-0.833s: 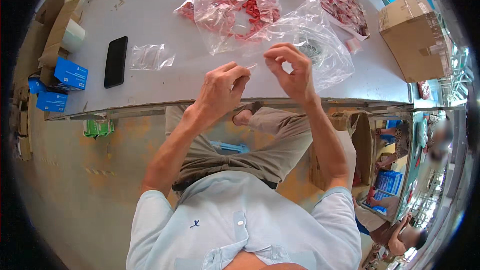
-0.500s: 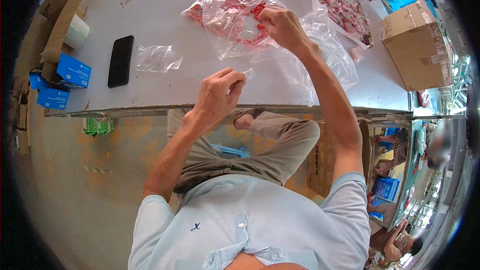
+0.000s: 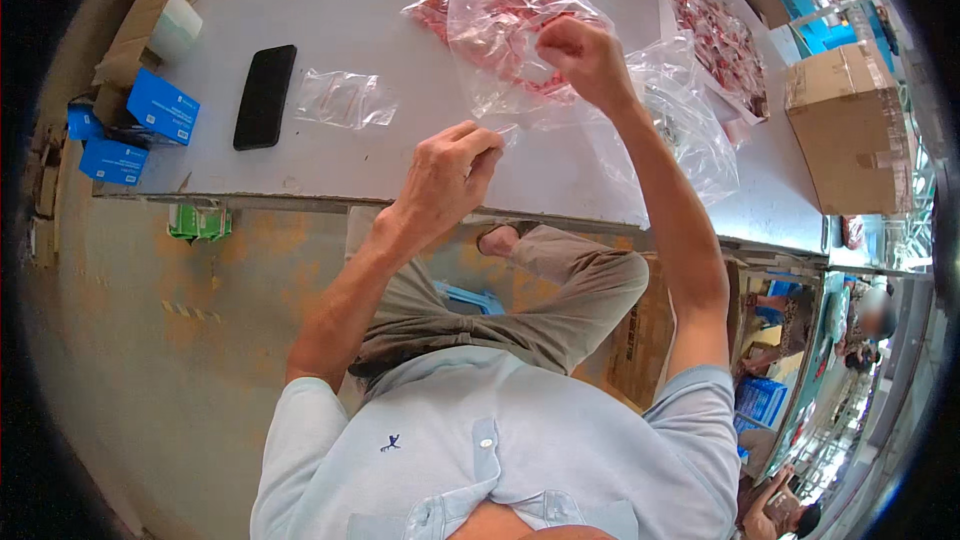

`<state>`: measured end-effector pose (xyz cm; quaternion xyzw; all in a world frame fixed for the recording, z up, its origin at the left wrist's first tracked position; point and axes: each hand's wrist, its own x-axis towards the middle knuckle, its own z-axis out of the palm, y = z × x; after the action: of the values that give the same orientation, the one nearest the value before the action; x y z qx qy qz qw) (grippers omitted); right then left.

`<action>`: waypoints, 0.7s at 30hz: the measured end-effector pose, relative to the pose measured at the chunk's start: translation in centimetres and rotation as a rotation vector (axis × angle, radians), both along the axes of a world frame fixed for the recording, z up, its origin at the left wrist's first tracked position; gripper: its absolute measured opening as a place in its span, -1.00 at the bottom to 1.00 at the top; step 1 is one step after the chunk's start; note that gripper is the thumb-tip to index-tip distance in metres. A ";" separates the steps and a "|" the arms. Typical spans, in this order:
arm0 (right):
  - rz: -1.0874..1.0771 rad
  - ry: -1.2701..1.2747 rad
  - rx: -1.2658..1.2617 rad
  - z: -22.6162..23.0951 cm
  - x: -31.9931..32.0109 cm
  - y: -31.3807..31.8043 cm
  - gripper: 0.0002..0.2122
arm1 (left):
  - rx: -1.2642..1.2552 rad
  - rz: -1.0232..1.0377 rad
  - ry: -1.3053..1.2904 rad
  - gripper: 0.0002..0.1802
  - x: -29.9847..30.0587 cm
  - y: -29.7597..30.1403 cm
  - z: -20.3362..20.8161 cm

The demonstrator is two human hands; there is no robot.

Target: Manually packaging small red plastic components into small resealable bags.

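**Desk:** What does each hand have?

**Photographer:** The right hand [image 3: 585, 60] reaches forward, fingers closed on the mouth of a large clear plastic bag of small red pieces [image 3: 510, 25] lying on the grey tabletop [image 3: 330, 165]. The left hand [image 3: 445, 175] hangs nearer the table's front edge, fingertips pinched narrow on what looks like a small clear plastic bag [image 3: 510, 132]; the film is too thin against the grey to be sure.

**Desk:** How would that bag handle?

**Photographer:** Soft and light at the film, likely slippery, with the weight slumped below the right hand's grip. Best hold seems to be the gathered rim just under those fingers, not the sagging belly.

**Desk:** Around the grip?

**Photographer:** Left of the left hand lie a flat empty clear sachet [image 3: 345, 98] and a black phone [image 3: 264, 96]. Right of the right hand, a crumpled clear bag [image 3: 680, 120], then a brown cardboard box [image 3: 845, 130].
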<state>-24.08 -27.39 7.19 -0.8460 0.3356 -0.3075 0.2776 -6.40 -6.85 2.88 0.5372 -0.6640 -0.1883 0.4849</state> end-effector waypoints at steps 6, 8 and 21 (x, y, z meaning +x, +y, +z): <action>0.254 -0.328 0.229 1.7 -0.6 9.7 -0.88 | -0.041 -0.022 0.013 -0.92 -0.6 -0.1 0.8; 0.247 -0.258 0.130 2.1 -0.7 10.4 -0.88 | -0.027 -0.032 0.027 -0.91 -0.7 0.0 1.4; 0.252 -0.069 -0.055 3.9 -3.1 8.7 -0.92 | -0.021 -0.043 0.002 -0.92 -0.7 0.5 1.2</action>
<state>-27.14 -18.71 11.11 -0.8776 0.2083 -0.3085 0.3020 -7.12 -6.39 4.06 0.5175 -0.6769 -0.1923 0.4869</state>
